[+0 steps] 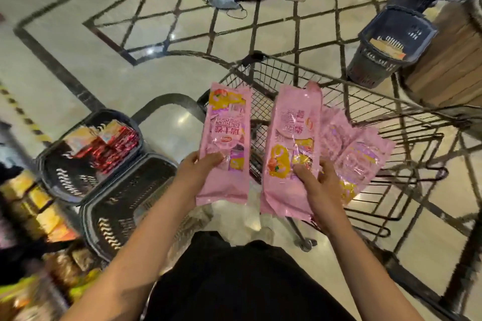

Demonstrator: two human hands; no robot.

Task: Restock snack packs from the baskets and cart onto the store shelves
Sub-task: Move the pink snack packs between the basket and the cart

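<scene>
Left hand (202, 164) grips one pink pack (223, 143) at its lower half, thumb laid across the front, fingers behind. Pack stands lengthwise away from the body, print upside down to the camera.

Right hand (317, 185) holds a fan of pink packs (292, 148): thumb presses the front of the nearest one, fingers curl round the right edge of it. More packs of the same kind spread out to the right behind that one, overlapping, the farthest (362, 161) angled toward the right. Exact count in the fan not clear.

The two hands are apart, a narrow gap between the single pack and the fan. Both loads are held over the near end of the wire cart (365, 112), above its basket.

On the floor to the left, two dark baskets side by side: the far basket (52, 172) has red and light-coloured packs (109, 143) in its far end; the near basket (86, 219) shows its slotted bottom. Blurred shelf goods (28, 206) along the left edge. Three more dark baskets (391, 44) stacked or leaning at upper right beside a wooden stand (443, 65). Marble floor (78, 34) with dark inlay lines.
</scene>
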